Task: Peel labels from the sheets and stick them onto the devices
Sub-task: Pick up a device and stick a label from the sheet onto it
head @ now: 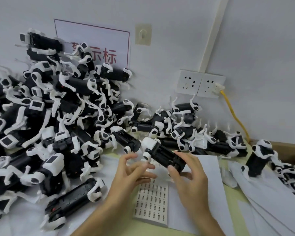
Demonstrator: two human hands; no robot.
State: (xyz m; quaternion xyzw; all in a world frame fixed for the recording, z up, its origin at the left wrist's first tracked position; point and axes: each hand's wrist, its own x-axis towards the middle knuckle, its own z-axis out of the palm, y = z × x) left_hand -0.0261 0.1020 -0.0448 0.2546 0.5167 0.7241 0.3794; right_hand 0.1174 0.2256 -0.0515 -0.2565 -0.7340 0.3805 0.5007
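1. Device (162, 155): centre of frame, held above the bench (237, 210), dark side up. The right hand (189, 178) is clamped round its near end.
2. Left hand (131, 172): just beside the device, fingers spread and part curled. Cannot tell whether a label sits on a fingertip.
3. Sheet (153, 201): flat on the bench, bottom centre, below both hands, with rows of small labels left.
4. Pile (49, 108): many devices, left half of frame, heaped loosely against the wall.
5. Risks, as judged:
   - A tiny label may fold or cling to the finger.
   - The end-only grip may let the device twist, so the label lands crooked.
   - A nudge could slide the pile onto the sheet.
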